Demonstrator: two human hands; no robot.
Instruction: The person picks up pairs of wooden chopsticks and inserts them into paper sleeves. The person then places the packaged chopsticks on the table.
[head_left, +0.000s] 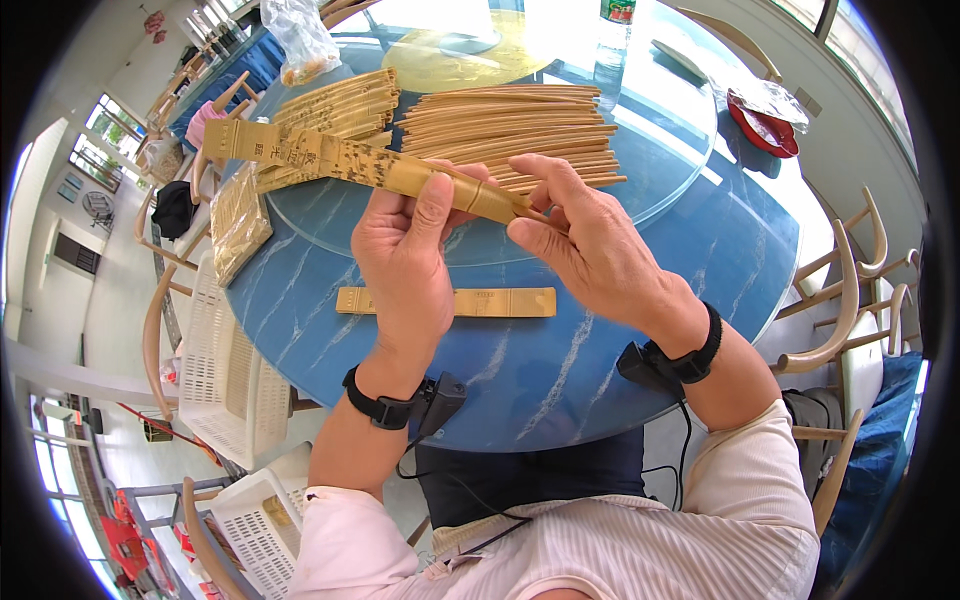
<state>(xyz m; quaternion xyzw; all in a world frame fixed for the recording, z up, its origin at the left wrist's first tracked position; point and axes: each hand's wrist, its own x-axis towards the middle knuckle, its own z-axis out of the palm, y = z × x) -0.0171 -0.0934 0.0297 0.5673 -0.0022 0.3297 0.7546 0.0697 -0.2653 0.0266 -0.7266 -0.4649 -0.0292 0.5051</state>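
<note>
My left hand (412, 244) grips a long, flat gold paper sleeve (352, 161) with dark printing, its far end reaching up to the left. At the sleeve's right end, my right hand (592, 240) pinches a thin brown stick (541, 219), whose tip lies at the sleeve's mouth; how far it goes in is hidden. Another gold sleeve (517, 302) lies flat on the blue table, partly behind my left wrist. Beyond my hands, a pile of brown sticks (510, 124) rests on the glass turntable, beside a stack of gold sleeves (337, 109).
A plastic-wrapped gold pack (240, 225) lies at the table's left edge (259, 330). White plastic baskets (225, 375) stand below it. A clear bag (300, 37), a bottle (615, 37) and a red dish (761, 127) are farther back. Wooden chairs (840, 300) stand at the right.
</note>
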